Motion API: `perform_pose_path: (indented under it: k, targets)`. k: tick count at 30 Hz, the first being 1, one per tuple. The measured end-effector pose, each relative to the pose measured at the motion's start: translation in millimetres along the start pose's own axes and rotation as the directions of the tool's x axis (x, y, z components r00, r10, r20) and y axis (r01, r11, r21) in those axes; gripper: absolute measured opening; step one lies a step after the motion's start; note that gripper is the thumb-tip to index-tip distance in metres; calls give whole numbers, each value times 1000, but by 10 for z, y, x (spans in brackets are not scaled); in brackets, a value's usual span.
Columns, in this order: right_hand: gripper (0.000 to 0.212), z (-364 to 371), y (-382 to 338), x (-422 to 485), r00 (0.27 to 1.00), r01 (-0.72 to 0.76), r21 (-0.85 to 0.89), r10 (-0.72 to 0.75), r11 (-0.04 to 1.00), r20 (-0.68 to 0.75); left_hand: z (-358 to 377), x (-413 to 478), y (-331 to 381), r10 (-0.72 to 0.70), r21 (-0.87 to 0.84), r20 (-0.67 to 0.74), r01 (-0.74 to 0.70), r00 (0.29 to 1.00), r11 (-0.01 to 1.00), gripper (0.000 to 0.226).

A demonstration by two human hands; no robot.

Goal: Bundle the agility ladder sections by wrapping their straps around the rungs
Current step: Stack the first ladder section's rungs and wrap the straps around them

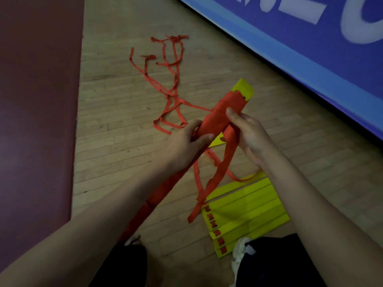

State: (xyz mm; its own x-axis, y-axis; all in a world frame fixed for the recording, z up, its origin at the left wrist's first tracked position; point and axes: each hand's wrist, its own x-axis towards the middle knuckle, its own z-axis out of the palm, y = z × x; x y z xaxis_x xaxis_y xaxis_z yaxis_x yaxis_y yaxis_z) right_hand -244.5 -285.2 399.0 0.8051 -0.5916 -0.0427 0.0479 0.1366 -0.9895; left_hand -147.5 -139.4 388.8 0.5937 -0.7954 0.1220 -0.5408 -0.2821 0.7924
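Bundle of yellow rungs (245,89), wound in red strap (228,102), held slantwise above wood floor (116,112). Left hand (186,141): fingers curled round the wrapped middle. Right hand (250,139): thumb on top of the wrap, fingers beneath, loose strap end (219,175) hanging below it. Second stack of rungs (248,208) flat on the floor near the knees. Loose straps (172,79) trailing beyond. Maroon mat (37,100) at left; blue banner (300,48) at right
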Motion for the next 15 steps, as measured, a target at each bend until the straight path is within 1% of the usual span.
perform_pose_path:
  k: [2,4,5,7,9,11,15]
  targets:
    - [22,-52,-102,107,994,-60,-56,65,997,90,28,98,25,-58,-73,-29,56,998,996,28]
    - [26,-64,-139,205,984,-105,-118,121,987,132,45,179,32,-148,-209,-52,134,988,969,18]
    - [28,-55,-149,258,981,-125,-138,143,983,133,43,219,27,-170,-283,-69,144,983,948,13]
    - [29,-18,-187,357,972,-155,-147,177,977,155,-8,265,47,-168,-386,-102,117,980,915,5]
    - [26,45,-239,429,954,-169,-171,205,971,218,-82,293,53,-157,-420,-126,90,980,903,9]
    - [23,116,-254,456,940,-169,-230,226,959,255,-138,304,19,-162,-433,-140,87,977,897,15]
    - [23,225,-218,479,930,-134,-282,218,950,296,-214,294,-89,-184,-449,-113,115,976,886,22]
